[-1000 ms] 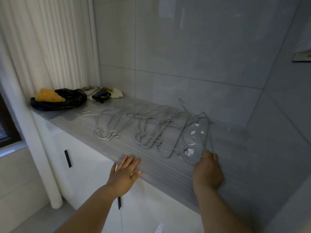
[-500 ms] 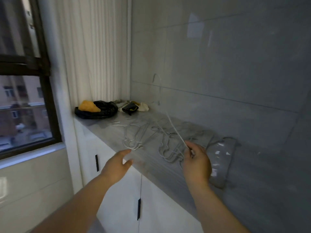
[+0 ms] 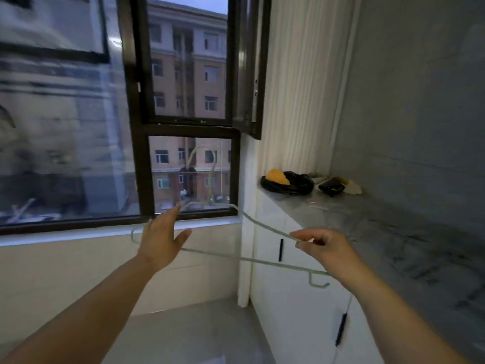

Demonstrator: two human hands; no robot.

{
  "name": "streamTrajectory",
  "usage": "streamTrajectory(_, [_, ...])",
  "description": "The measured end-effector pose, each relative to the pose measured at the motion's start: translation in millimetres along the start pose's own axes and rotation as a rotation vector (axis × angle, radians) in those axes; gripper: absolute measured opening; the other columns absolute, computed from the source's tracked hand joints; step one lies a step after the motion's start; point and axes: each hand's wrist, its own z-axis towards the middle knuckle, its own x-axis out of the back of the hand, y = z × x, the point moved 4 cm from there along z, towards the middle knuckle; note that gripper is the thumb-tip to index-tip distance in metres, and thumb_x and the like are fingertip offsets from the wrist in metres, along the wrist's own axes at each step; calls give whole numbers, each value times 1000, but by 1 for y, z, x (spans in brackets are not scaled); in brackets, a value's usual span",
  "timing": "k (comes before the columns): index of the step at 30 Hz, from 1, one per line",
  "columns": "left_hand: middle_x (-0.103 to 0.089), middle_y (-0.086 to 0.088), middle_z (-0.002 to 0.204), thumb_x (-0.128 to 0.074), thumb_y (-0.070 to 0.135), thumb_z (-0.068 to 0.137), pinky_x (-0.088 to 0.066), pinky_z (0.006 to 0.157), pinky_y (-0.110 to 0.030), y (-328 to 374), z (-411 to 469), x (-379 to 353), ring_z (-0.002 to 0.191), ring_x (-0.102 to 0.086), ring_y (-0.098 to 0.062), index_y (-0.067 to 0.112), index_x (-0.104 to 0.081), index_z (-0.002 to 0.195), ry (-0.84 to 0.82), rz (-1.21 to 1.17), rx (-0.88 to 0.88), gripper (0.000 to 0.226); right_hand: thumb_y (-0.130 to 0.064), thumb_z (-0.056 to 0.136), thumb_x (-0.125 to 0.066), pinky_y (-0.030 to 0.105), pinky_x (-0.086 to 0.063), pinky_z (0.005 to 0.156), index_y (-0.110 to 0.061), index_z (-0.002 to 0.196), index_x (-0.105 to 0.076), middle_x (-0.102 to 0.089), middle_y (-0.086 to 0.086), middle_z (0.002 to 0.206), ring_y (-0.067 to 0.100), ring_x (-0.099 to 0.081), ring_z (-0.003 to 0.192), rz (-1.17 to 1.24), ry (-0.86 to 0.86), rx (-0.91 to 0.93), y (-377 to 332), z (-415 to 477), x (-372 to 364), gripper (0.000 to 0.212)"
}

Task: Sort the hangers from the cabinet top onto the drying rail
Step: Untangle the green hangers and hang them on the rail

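Note:
A thin pale wire hanger (image 3: 231, 256) hangs in the air in front of the window, its hook (image 3: 207, 164) pointing up against the glass. My right hand (image 3: 325, 248) pinches the hanger's right shoulder wire between thumb and fingers. My left hand (image 3: 162, 240) is spread with straight fingers in front of the hanger's left end, its fingertips close to the top wire; contact is unclear. The grey cabinet top (image 3: 372, 222) lies to the right, blurred, and the other hangers on it cannot be made out. No drying rail is in view.
A black bag with a yellow item (image 3: 286, 181) and some small cloths (image 3: 338, 185) sit at the cabinet top's far end by the white curtain (image 3: 296, 82). A dark-framed window (image 3: 189, 127) fills the left. White cabinet doors (image 3: 296, 285) and tiled floor (image 3: 189, 332) lie below.
My view has swung left from the cabinet toward the window. My right hand lifted one hanger off the pile and carried it left; my left hand rose from the cabinet edge toward it.

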Motion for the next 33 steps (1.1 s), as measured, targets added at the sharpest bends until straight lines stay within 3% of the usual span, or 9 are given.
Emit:
streamTrajectory(3, [-61,-15,119,-50,19,91,-33,103,-40,-50,-47,59,115,-52,-33,10,-49,128,13,12,120,38,3,81,-63,1,-36,47,-9,93,-71,-58,-12,68,-2,-51,50,-19,-119,33,-27,-28,-47,18])
streamTrajectory(6, [-67,-14,103,-47,17,93,-41,87,-30,-96,-103,121,100,-60,-31,6,-64,109,-23,-40,268,26,1,81,-63,-1,-36,48,-11,95,-70,-58,-12,68,4,-45,58,-19,-249,41,-52,-62,-99,19])
streamTrajectory(9, [-68,-7,89,-49,21,92,-40,75,-25,-140,-164,181,84,-59,-20,9,-68,101,-77,64,340,24,0,82,-64,-2,-37,49,-16,98,-68,-59,-8,77,3,-46,63,-18,-407,42,-76,-100,-155,23])
streamTrajectory(14, [-60,3,75,-51,21,91,-37,61,-22,-203,-275,277,74,-54,-15,11,-68,92,21,102,543,20,0,83,-62,-1,-36,47,-10,108,-65,-55,4,89,5,-48,68,-83,-720,110,-122,-165,-266,27])
streamTrajectory(18, [-59,0,73,-52,17,90,-37,68,-25,-240,-355,338,76,-55,-19,18,-60,74,109,127,661,18,2,85,-55,2,-34,42,-7,107,-65,-56,-2,77,-2,-49,59,-111,-951,185,-168,-211,-351,26])
streamTrajectory(23, [-61,0,80,-52,16,91,-39,73,-27,-277,-429,408,80,-57,-18,8,-68,93,221,210,803,19,0,90,-47,11,-34,36,-5,110,-62,-57,-4,67,-2,-42,30,-120,-1158,292,-229,-264,-448,25])
streamTrajectory(26, [-62,3,81,-53,19,90,-33,60,-23,-303,-464,452,72,-53,-12,16,-68,89,302,276,913,16,-1,92,-46,12,-37,35,0,114,-58,-56,-4,67,-1,-42,29,-109,-1282,323,-262,-295,-506,25])
streamTrajectory(30, [-69,-9,92,-55,18,89,-36,69,-27,-352,-495,514,87,-62,-23,14,-71,91,352,355,991,16,-3,92,-46,12,-38,33,2,118,-54,-56,-3,66,-2,-44,28,-82,-1407,380,-315,-329,-587,27])
streamTrajectory(33, [-64,-4,79,-55,15,88,-42,69,-28,-390,-503,559,70,-58,-20,20,-69,82,442,332,1019,16,-2,92,-45,12,-38,32,4,120,-51,-56,-1,64,-1,-46,28,-15,-1481,416,-359,-349,-648,29])
